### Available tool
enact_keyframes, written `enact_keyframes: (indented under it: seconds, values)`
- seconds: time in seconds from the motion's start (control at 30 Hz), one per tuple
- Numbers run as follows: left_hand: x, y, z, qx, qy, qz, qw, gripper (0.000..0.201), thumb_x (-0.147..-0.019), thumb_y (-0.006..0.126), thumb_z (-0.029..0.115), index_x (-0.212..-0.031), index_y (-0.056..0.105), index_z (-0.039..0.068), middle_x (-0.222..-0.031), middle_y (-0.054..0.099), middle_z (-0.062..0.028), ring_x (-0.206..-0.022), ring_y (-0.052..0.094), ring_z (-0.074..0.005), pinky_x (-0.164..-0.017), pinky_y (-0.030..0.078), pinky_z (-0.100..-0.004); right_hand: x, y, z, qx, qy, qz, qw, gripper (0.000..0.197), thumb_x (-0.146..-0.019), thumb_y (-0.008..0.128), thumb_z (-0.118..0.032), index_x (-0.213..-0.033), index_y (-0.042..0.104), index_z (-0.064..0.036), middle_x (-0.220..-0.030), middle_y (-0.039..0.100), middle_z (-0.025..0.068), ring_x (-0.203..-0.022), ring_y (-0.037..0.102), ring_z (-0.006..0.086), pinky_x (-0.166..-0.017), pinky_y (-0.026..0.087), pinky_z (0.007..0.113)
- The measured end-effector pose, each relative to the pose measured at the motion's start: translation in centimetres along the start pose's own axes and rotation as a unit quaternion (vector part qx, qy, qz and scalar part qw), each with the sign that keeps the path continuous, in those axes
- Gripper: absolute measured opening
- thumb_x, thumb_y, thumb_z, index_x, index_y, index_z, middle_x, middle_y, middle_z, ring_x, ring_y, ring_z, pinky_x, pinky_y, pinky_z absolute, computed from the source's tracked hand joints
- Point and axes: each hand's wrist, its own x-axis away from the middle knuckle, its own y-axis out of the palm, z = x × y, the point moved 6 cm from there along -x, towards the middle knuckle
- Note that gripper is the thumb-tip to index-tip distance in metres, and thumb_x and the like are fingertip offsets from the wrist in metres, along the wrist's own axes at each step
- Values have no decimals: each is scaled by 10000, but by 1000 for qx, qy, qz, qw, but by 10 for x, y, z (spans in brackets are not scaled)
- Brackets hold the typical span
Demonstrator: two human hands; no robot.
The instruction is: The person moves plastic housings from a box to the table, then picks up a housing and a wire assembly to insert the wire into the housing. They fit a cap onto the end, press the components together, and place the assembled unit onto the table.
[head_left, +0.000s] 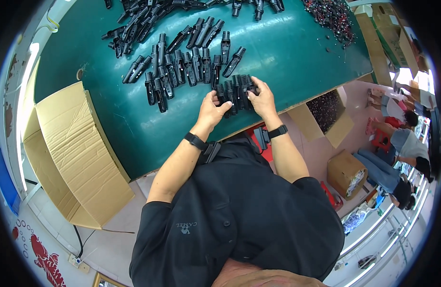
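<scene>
A side-by-side row of several black plastic housings with ribbed ends [236,93] stands at the table's near edge. My left hand [212,111] presses the row's left end, thumb in front and fingers round the side. At the other end my right hand [263,100] grips the row the same way, its thumb on the near face. Farther off, more of these black housings [187,68] lie loosely lined up on the green table [282,62]. The undersides of the gripped housings are hidden.
A larger heap of black housings [139,21] lies at the far left. Small dark and red pieces [328,19] are piled far right. An opened carton [77,153] stands left; another carton [342,129] with dark bits sits below the right edge. Other people [397,138] sit to the right.
</scene>
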Motion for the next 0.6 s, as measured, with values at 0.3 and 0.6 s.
enact_keyframes:
  seconds: [0.3, 0.6]
  values:
    - [3, 7, 16, 154, -24, -32, 987, 593, -815, 887, 108, -1294, 566, -30, -1236, 685, -114, -1057, 677, -192, -920, 558, -341, 12, 43, -9, -284, 62, -105, 951, 625, -917, 684, 82, -1509, 495, 13, -1389, 625, 112, -1222, 630, 208, -1061, 505, 340]
    - [15, -19, 6, 174, 8, 28, 984, 676, -688, 955, 227, -1218, 623, -30, -1102, 709, -120, -1005, 677, -202, -903, 568, -364, 22, 67, -27, -291, 65, -190, 936, 636, -973, 661, 9, -1553, 404, 61, -1468, 562, 163, -1329, 569, 238, -1138, 456, 367]
